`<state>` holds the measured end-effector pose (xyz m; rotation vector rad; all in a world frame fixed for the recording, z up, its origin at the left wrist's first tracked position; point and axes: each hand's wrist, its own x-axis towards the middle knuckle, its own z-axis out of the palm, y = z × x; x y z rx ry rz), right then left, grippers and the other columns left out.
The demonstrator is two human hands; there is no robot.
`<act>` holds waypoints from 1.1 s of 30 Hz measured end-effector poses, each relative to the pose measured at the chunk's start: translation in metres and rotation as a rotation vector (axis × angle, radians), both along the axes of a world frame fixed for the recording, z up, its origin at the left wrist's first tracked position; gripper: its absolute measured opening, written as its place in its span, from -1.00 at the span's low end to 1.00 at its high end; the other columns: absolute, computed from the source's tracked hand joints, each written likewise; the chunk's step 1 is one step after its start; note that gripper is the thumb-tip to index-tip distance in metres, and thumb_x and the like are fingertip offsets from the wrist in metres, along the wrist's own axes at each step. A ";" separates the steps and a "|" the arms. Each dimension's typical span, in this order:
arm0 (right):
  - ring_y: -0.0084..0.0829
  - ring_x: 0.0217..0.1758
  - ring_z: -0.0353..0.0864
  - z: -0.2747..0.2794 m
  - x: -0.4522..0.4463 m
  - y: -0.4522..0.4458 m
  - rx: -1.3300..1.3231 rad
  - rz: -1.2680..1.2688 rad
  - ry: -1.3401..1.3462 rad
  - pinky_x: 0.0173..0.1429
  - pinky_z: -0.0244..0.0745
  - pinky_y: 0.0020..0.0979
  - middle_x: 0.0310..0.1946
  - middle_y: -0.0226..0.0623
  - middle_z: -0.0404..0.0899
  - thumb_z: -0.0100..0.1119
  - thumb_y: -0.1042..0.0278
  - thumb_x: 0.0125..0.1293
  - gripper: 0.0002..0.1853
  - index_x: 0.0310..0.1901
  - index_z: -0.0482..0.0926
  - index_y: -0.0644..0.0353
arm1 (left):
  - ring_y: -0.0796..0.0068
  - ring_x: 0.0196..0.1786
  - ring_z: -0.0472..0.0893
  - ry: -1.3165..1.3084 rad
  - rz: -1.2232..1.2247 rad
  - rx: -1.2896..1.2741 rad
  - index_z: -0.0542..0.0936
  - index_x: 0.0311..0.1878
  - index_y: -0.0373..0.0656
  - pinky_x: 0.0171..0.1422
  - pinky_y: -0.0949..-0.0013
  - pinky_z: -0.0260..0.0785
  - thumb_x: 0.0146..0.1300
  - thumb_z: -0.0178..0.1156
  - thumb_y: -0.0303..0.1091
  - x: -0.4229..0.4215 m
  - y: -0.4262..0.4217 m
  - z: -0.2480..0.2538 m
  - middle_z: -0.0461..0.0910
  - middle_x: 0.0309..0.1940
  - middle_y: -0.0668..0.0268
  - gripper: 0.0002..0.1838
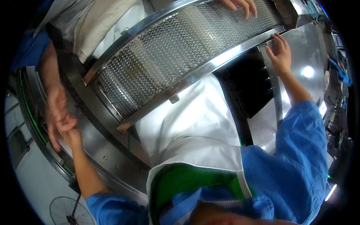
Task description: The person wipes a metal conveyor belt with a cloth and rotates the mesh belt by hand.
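A metal mesh conveyor belt [168, 52] runs diagonally in front of me between shiny metal side rails. My right hand [280, 56] is at the right end of the near rail [225, 58], its fingers apart and their tips at the metal edge; I see nothing held in it. Off to the left, my left hand [72, 135] meets another person's hand [58, 107] over a metal ledge. That hand overlaps mine, so my left fingers are mostly hidden, and whether something lies between the two hands cannot be made out.
Another hand [242, 6] hangs over the belt's far side at the top. A person's pale apron [97, 26] is across the belt. A dark opening [243, 84] lies beneath the near rail, beside a metal panel [307, 56]. At lower left stands a round fan [71, 213].
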<state>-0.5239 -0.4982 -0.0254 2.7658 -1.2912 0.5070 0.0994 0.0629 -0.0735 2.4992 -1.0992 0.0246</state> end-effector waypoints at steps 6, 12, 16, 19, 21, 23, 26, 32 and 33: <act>-0.19 0.27 0.41 0.000 0.000 0.000 -0.017 -0.005 0.034 0.33 0.30 -0.20 0.21 -0.30 0.45 0.32 -0.01 0.15 -0.47 0.14 0.54 -0.01 | 0.04 0.47 0.22 -0.332 -0.105 0.469 0.64 -0.20 -0.09 0.47 -0.07 0.05 -0.01 -0.02 -0.69 -0.038 -0.038 0.043 0.58 0.13 0.32 -0.62; -0.20 0.28 0.40 0.000 0.000 0.000 -0.011 -0.012 0.041 0.34 0.29 -0.21 0.23 -0.31 0.44 0.32 -0.02 0.16 -0.47 0.14 0.54 -0.01 | 0.08 0.51 0.14 -0.360 -0.106 0.460 0.66 -0.21 -0.05 0.51 -0.13 -0.04 -0.02 -0.01 -0.70 -0.043 -0.044 0.048 0.59 0.12 0.38 -0.61; -0.21 0.28 0.40 0.000 0.001 0.001 -0.020 -0.009 0.046 0.35 0.29 -0.22 0.22 -0.32 0.45 0.32 -0.01 0.16 -0.48 0.13 0.54 -0.01 | 0.08 0.51 0.14 -0.391 -0.107 0.470 0.66 -0.21 -0.05 0.51 -0.11 -0.02 -0.01 -0.01 -0.69 -0.038 -0.038 0.044 0.59 0.12 0.38 -0.62; -0.21 0.28 0.40 -0.001 0.001 0.001 -0.008 -0.019 0.028 0.35 0.29 -0.22 0.22 -0.32 0.45 0.32 0.00 0.15 -0.48 0.13 0.54 -0.01 | 0.09 0.51 0.14 -0.400 -0.124 0.480 0.66 -0.21 -0.03 0.51 -0.06 0.00 -0.01 -0.01 -0.69 -0.035 -0.034 0.042 0.59 0.12 0.38 -0.61; -0.21 0.28 0.40 -0.002 0.000 0.000 -0.010 -0.017 0.027 0.35 0.29 -0.22 0.22 -0.32 0.45 0.32 0.01 0.15 -0.48 0.13 0.54 -0.01 | 0.09 0.51 0.14 -0.397 -0.125 0.481 0.66 -0.20 -0.03 0.51 -0.04 0.00 0.00 -0.01 -0.69 -0.036 -0.035 0.044 0.59 0.12 0.38 -0.60; -0.21 0.28 0.40 -0.002 0.000 0.000 -0.011 -0.017 0.026 0.35 0.29 -0.22 0.22 -0.32 0.45 0.32 0.01 0.15 -0.48 0.13 0.54 -0.01 | 0.11 0.51 0.15 -0.399 -0.119 0.515 0.66 -0.17 -0.02 0.52 0.01 -0.01 0.00 -0.02 -0.69 -0.040 -0.039 0.048 0.58 0.14 0.38 -0.59; -0.21 0.28 0.41 -0.001 0.000 0.000 -0.005 -0.010 0.016 0.35 0.29 -0.22 0.22 -0.32 0.45 0.32 0.02 0.15 -0.48 0.14 0.54 -0.01 | 0.12 0.51 0.16 -0.374 -0.047 0.573 0.66 -0.16 -0.03 0.53 0.01 -0.01 -0.01 -0.02 -0.70 -0.051 -0.051 0.055 0.58 0.14 0.39 -0.57; -0.21 0.30 0.39 0.001 0.001 0.001 0.007 -0.014 0.040 0.36 0.29 -0.26 0.24 -0.28 0.44 0.30 0.11 0.18 -0.49 0.16 0.53 0.10 | 0.01 0.48 0.18 0.028 -0.151 0.173 0.64 -0.12 -0.03 0.51 -0.07 0.00 0.03 0.01 -0.59 0.001 -0.012 0.023 0.60 0.08 0.33 -0.63; -0.21 0.30 0.39 0.000 0.001 0.001 0.007 -0.012 0.039 0.36 0.29 -0.26 0.24 -0.28 0.44 0.30 0.11 0.18 -0.49 0.16 0.53 0.09 | -0.04 0.46 0.19 0.153 -0.186 0.044 0.64 -0.11 -0.04 0.50 -0.11 0.00 0.05 0.01 -0.55 -0.002 -0.017 0.026 0.61 0.05 0.30 -0.65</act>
